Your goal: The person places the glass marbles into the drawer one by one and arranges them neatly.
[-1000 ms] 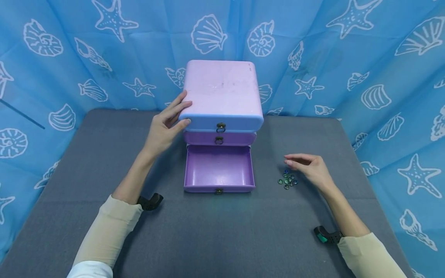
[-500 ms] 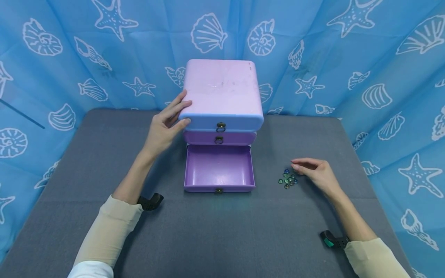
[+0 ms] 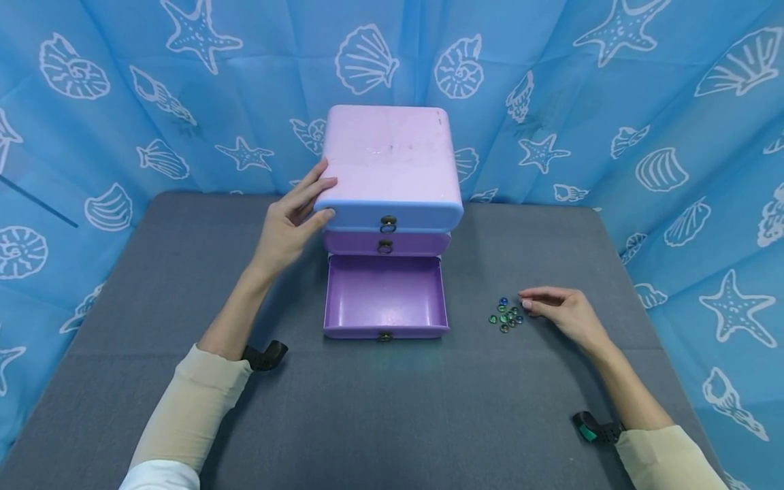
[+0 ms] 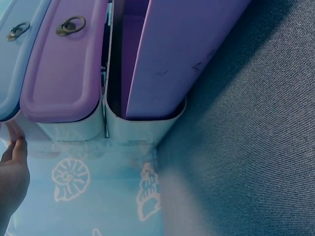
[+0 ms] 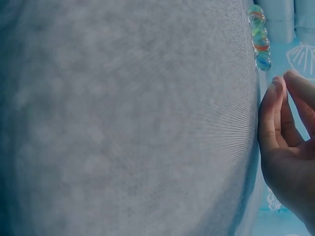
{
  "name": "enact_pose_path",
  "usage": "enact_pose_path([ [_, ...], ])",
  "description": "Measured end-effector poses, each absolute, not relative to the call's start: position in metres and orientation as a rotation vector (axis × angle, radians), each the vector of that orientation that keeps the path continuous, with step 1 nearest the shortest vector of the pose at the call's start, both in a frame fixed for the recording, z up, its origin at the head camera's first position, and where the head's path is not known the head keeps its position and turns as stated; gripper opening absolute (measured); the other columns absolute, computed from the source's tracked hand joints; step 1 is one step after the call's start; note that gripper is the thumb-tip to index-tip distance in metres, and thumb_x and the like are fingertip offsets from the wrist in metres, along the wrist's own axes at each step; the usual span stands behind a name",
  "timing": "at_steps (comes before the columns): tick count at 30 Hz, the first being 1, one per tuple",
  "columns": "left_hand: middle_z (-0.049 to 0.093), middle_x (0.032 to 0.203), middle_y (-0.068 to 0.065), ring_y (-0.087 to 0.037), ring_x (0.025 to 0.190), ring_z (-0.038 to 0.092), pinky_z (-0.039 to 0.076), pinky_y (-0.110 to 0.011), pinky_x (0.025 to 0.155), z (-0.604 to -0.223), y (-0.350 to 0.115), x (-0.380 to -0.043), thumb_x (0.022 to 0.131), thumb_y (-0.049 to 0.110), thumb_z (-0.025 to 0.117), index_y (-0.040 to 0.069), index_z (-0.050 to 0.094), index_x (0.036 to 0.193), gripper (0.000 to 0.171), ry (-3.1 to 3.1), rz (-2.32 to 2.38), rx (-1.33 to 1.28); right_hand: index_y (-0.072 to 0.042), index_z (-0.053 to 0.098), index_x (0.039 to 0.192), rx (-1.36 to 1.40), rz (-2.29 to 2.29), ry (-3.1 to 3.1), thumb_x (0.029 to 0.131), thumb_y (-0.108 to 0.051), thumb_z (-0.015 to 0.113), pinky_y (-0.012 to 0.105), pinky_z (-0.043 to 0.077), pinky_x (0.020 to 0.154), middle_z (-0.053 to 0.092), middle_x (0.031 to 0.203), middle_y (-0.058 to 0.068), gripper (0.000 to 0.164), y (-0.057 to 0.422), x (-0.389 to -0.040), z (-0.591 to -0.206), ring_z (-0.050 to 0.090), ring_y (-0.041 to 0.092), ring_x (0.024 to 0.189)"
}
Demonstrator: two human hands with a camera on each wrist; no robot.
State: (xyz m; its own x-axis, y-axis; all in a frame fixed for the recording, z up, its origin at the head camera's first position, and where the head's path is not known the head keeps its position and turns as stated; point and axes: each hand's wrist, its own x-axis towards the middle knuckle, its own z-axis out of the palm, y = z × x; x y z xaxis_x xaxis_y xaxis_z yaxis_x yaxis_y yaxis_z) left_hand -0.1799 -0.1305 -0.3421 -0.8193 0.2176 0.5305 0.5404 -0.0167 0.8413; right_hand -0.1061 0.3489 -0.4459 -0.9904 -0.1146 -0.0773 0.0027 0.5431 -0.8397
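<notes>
A small drawer cabinet (image 3: 388,150) with a pink top stands at the back centre of the table. Its lowest purple drawer (image 3: 386,292) is pulled out, with nothing lying in it. My left hand (image 3: 284,231) rests against the cabinet's left side, thumb at the front corner and fingers along the top edge; in the left wrist view only part of this hand (image 4: 14,177) shows. Several glass marbles (image 3: 505,318) lie right of the drawer. Just right of them, my right hand (image 3: 566,313) hovers with thumb and fingertips close together; no marble shows between them.
The blue top drawer (image 3: 355,216) and purple middle drawer (image 3: 349,243) are closed, each with a ring pull. Grey cloth (image 3: 380,415) covers the table. A blue curtain (image 3: 245,82) with white shell prints hangs behind it.
My right hand has moved right and slightly toward me, from above the marbles to beside them. The left hand, the cabinet and the marbles have stayed in place.
</notes>
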Motion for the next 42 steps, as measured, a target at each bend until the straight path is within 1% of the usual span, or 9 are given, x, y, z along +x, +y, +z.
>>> enact_pose_path([
  [8,0.037,0.156,-0.016,-0.024,0.146,0.032,0.032,-0.039,0.116,-0.344,-0.131,-0.180,0.090,-0.018,0.059,-0.012,0.054,0.132,0.043,-2.007,-1.923,-0.816,-0.004,0.071,0.121,-0.131,-1.272,2.647,0.095,-0.028,0.069,0.013,0.047,0.079,0.072,0.117,0.012,0.035,0.351,-0.105,-0.440,0.061,-0.003,0.098],
  [13,0.037,0.156,-0.015,-0.023,0.146,0.031,0.031,-0.038,0.116,-0.343,-0.131,-0.180,0.091,-0.016,0.060,-0.011,0.054,0.133,0.043,-2.032,-1.898,-0.810,-0.005,0.071,0.121,-0.160,-1.224,2.617,0.096,-0.026,0.069,0.016,0.049,0.077,0.070,0.119,0.016,0.033,0.351,-0.106,-0.437,0.060,-0.001,0.098],
  [16,0.036,0.157,-0.014,-0.022,0.146,0.031,0.031,-0.038,0.116,-0.343,-0.131,-0.179,0.091,-0.015,0.060,-0.011,0.054,0.133,0.043,-2.043,-1.891,-0.805,-0.004,0.072,0.119,-0.174,-1.196,2.620,0.095,-0.024,0.070,0.021,0.051,0.073,0.070,0.116,0.017,0.032,0.349,-0.107,-0.437,0.062,0.003,0.093],
  [21,0.037,0.157,-0.014,-0.022,0.146,0.032,0.031,-0.038,0.116,-0.343,-0.131,-0.179,0.091,-0.016,0.059,-0.011,0.054,0.133,0.043,-2.036,-1.901,-0.799,-0.004,0.074,0.115,-0.173,-1.127,2.651,0.093,-0.024,0.072,0.025,0.051,0.068,0.071,0.111,0.017,0.030,0.346,-0.108,-0.436,0.063,0.011,0.089],
  [25,0.037,0.156,-0.015,-0.023,0.146,0.032,0.031,-0.038,0.116,-0.343,-0.130,-0.180,0.090,-0.017,0.059,-0.012,0.054,0.133,0.043,-2.023,-1.911,-0.798,-0.005,0.076,0.113,-0.173,-1.073,2.676,0.092,-0.025,0.073,0.025,0.049,0.069,0.071,0.110,0.016,0.029,0.344,-0.109,-0.435,0.063,0.020,0.094],
  [28,0.037,0.156,-0.016,-0.023,0.146,0.032,0.032,-0.038,0.116,-0.343,-0.130,-0.179,0.090,-0.017,0.060,-0.011,0.054,0.133,0.043,-2.021,-1.906,-0.798,-0.006,0.076,0.112,-0.169,-1.046,2.692,0.092,-0.026,0.073,0.024,0.049,0.070,0.071,0.111,0.016,0.029,0.343,-0.109,-0.435,0.062,0.023,0.097],
  [31,0.037,0.156,-0.015,-0.023,0.146,0.032,0.032,-0.039,0.116,-0.343,-0.130,-0.179,0.090,-0.016,0.060,-0.011,0.054,0.133,0.043,-2.024,-1.894,-0.799,-0.006,0.076,0.112,-0.156,-1.032,2.713,0.091,-0.027,0.074,0.024,0.049,0.070,0.072,0.109,0.015,0.029,0.342,-0.109,-0.437,0.063,0.022,0.095],
  [39,0.037,0.157,-0.014,-0.022,0.146,0.032,0.032,-0.039,0.116,-0.342,-0.130,-0.179,0.091,-0.014,0.060,-0.010,0.055,0.134,0.043,-2.047,-1.881,-0.790,-0.008,0.077,0.111,-0.141,-1.068,2.753,0.093,-0.028,0.072,0.026,0.049,0.066,0.071,0.105,0.012,0.028,0.341,-0.108,-0.443,0.062,0.014,0.085],
  [42,0.036,0.157,-0.014,-0.022,0.146,0.031,0.031,-0.039,0.117,-0.342,-0.130,-0.178,0.092,-0.014,0.060,-0.010,0.054,0.134,0.043,-2.052,-1.885,-0.786,-0.008,0.077,0.111,-0.150,-1.097,2.757,0.093,-0.028,0.071,0.024,0.049,0.068,0.072,0.105,0.011,0.027,0.342,-0.108,-0.444,0.063,0.011,0.085],
])
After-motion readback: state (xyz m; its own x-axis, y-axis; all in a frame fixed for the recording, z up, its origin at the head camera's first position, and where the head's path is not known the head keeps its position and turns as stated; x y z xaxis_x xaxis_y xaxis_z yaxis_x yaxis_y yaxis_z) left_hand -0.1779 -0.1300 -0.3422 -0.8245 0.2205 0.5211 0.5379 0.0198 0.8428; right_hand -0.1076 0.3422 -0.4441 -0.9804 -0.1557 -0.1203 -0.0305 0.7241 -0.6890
